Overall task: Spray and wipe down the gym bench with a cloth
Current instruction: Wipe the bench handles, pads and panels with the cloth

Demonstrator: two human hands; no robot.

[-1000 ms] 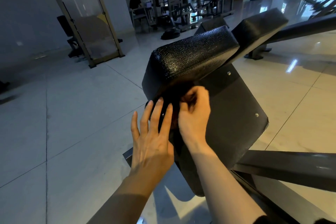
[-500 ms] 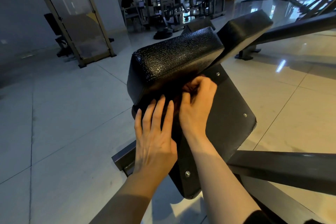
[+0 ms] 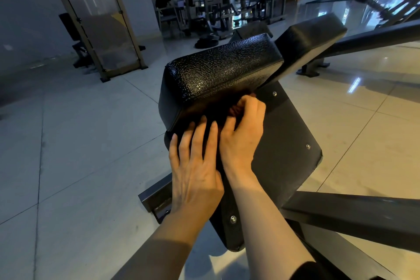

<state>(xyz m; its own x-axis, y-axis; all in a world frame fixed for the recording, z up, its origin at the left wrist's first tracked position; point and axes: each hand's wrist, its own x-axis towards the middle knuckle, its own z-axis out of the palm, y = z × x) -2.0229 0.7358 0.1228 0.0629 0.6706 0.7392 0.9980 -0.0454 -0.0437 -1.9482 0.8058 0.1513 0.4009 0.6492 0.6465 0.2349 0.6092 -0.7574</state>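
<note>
Glossy black pebbled vinyl on the bench pad [image 3: 222, 68], matte black backing board [image 3: 286, 143] dotted with silver bolts [image 3: 233, 219], pale grey-cream tile floor [image 3: 79, 143] crossed by dark grout lines.

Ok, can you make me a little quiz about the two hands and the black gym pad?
1. True or false: the left hand lies with straight fingers against the black pad.
2. Which hand has its fingers curled at the pad's lower edge? A) left B) right C) neither
3. Fill in: the baseboard under the pad is fixed with ____.

Key:
1. True.
2. B, the right hand. Whether it holds a cloth is too dark to tell.
3. Bolts; one bolt shows near the board's right edge.
</note>
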